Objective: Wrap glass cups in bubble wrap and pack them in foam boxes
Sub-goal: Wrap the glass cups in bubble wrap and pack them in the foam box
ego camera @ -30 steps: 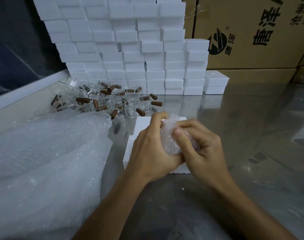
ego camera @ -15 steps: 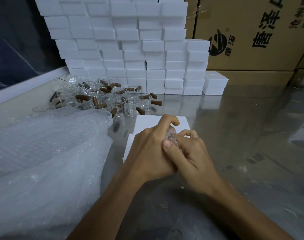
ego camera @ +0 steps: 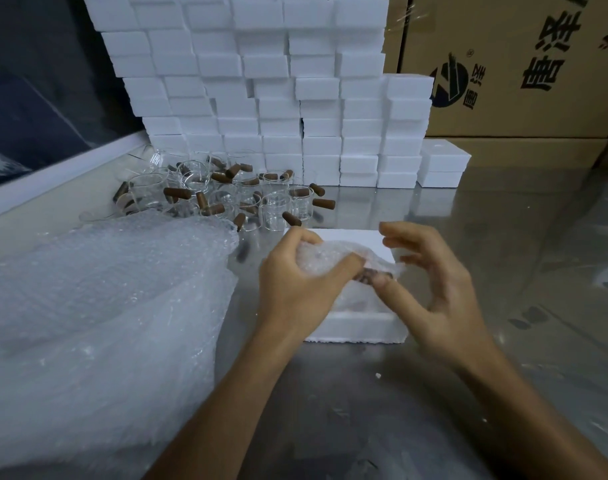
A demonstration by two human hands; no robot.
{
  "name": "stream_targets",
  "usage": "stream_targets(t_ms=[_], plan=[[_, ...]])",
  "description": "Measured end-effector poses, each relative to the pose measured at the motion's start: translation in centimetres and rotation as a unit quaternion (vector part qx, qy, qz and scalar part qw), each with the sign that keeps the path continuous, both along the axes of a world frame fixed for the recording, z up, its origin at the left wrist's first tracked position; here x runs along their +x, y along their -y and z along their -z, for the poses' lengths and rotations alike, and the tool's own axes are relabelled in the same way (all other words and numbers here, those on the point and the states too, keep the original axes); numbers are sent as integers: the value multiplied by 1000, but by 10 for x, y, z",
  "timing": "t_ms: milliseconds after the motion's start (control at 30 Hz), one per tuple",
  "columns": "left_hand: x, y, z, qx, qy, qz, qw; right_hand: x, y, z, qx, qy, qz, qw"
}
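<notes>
Two bare forearms reach out over the shiny metal table, and both hands meet above a white foam box lying flat on it. Her or his left hand curls round a cup bundled in bubble wrap, thumb laid across the front; a brown handle pokes out of the wrapping on the right side. Against that handle end the right hand presses its thumb, while its other fingers are spread and lifted clear, so it looks loose rather than clenched. The bundle is held just over the box, and I cannot tell whether it touches the foam.

Left of the hands sprawls a big heap of bubble wrap sheets. Beyond that, a cluster of bare glass cups with brown handles stands and lies jumbled together. Behind them rises a wall of stacked foam boxes, with cardboard cartons printed in black at the far right.
</notes>
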State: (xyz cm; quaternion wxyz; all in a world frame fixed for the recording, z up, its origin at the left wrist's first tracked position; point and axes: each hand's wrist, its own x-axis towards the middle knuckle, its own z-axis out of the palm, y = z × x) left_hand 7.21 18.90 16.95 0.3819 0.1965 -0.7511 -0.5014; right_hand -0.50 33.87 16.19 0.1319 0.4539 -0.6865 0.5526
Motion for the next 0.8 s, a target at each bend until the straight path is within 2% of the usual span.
stream_targets(t_ms=[67, 133, 233, 367, 467, 600, 667, 800], plan=[[-1, 0, 1, 64, -7, 14, 998, 1, 2, 2, 40, -18, -32, 999], [-2, -2, 1, 88, -5, 37, 995, 6, 9, 5, 53, -28, -59, 996], [1, -4, -1, 137, 12, 93, 986, 9, 14, 5, 34, -20, -45, 998], [8, -4, -9, 222, -10, 197, 955, 7, 7, 1, 14, 13, -31, 999], [10, 4, -10, 251, -29, 263, 931, 6, 4, -5, -30, 98, -55, 993], [11, 11, -10, 281, -47, 340, 896, 1, -2, -15, -94, 244, -94, 961], [10, 11, -8, 278, -44, 345, 895, -3, -4, -16, -90, 280, -84, 952], [8, 8, -6, 247, -22, 310, 918, -7, -4, -13, -69, 350, -76, 931]])
